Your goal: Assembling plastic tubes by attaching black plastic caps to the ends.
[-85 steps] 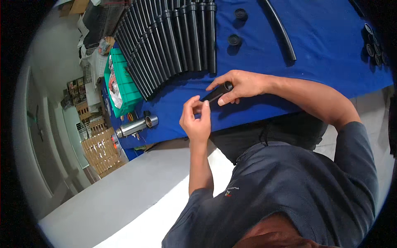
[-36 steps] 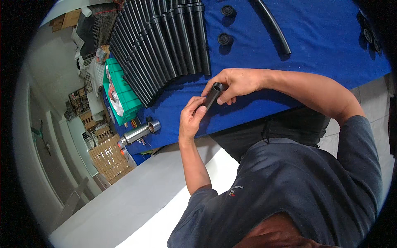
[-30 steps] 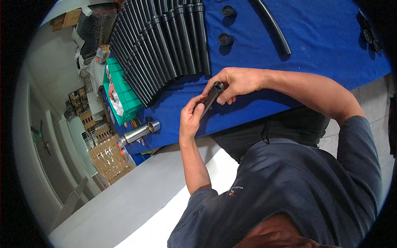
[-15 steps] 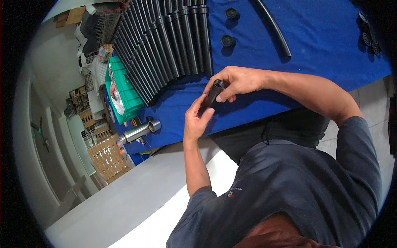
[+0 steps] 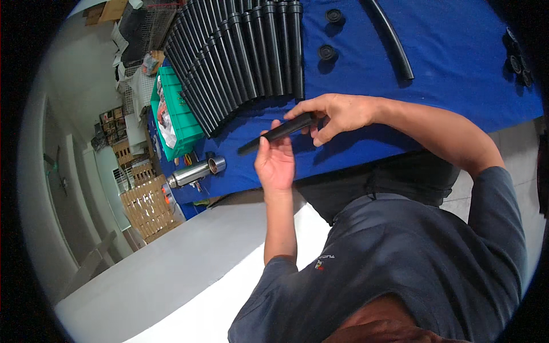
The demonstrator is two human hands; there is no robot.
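A short black plastic tube (image 5: 283, 130) lies slantwise between my hands, above the near part of the cloth. My left hand (image 5: 278, 163) is palm up, carrying the tube across its fingers with the thumb alongside. At the tube's right end is my right hand (image 5: 346, 119), fingers curled about that end, index finger along its top and thumb held off. To the far left of my hands a row of long black tubes (image 5: 251, 57) with collars lies side by side. Two round black caps (image 5: 327, 53) stand beyond my right hand.
A blue cloth (image 5: 366, 108) covers the table. A single curved black tube (image 5: 394, 43) lies at the far side, and several black caps (image 5: 517, 63) cluster at the right. On the left are a green crate (image 5: 182, 128) with bagged items and a steel flask (image 5: 191, 173).
The tube has swung from steeply tilted, open end toward me, to lying flatter and lengthwise. My left hand has turned palm up. The whole view has shifted slightly.
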